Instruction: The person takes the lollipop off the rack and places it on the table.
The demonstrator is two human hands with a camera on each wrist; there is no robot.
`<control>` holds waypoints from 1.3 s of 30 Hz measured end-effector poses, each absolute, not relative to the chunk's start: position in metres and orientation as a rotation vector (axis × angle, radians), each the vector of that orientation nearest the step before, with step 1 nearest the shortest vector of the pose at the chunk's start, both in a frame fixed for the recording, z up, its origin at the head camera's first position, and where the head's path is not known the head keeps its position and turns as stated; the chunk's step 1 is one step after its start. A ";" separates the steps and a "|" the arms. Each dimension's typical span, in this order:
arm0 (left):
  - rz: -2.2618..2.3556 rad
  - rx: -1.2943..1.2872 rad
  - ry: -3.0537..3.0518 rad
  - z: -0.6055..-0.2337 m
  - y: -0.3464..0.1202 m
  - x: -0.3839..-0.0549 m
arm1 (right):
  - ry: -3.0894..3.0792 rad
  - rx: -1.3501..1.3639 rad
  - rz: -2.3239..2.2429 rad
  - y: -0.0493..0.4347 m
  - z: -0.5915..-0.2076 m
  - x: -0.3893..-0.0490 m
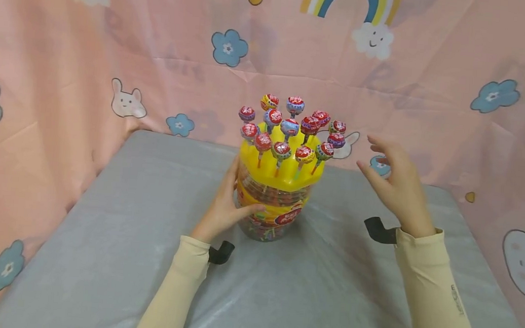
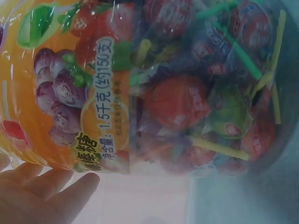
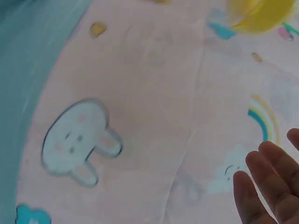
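Note:
A clear plastic lollipop jar stands upright on the grey table, with a scalloped yellow lid. Several wrapped lollipops stick up from the lid, heads at the top. My left hand grips the jar's left side, its thumb across the front label and its other fingers partly hidden behind. More lollipops show through the jar wall below the fruit label in the left wrist view. To the right of the jar, my right hand is raised in the air, fingers apart and holding nothing.
The grey-covered table spreads around the jar. Behind it hangs a pink curtain printed with rabbits, flowers and rainbows. A black wrist mount juts from the left sleeve and another black mount from the right.

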State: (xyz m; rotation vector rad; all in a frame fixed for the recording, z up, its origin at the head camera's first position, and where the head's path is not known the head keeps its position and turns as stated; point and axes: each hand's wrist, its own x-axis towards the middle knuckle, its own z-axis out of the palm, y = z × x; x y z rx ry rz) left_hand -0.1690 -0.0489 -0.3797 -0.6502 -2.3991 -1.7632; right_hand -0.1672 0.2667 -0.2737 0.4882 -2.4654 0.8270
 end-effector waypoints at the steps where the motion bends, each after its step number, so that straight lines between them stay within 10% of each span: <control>1: -1.760 -0.642 -2.399 -0.380 -0.049 -0.169 | -2.449 0.491 0.888 0.262 -0.270 -0.168; 22: -1.744 -0.593 -2.424 -0.383 -0.049 -0.171 | -2.041 0.615 1.882 0.210 -0.249 -0.184; 39: -1.746 -0.587 -2.427 -0.383 -0.048 -0.171 | -1.969 0.545 1.854 0.206 -0.245 -0.190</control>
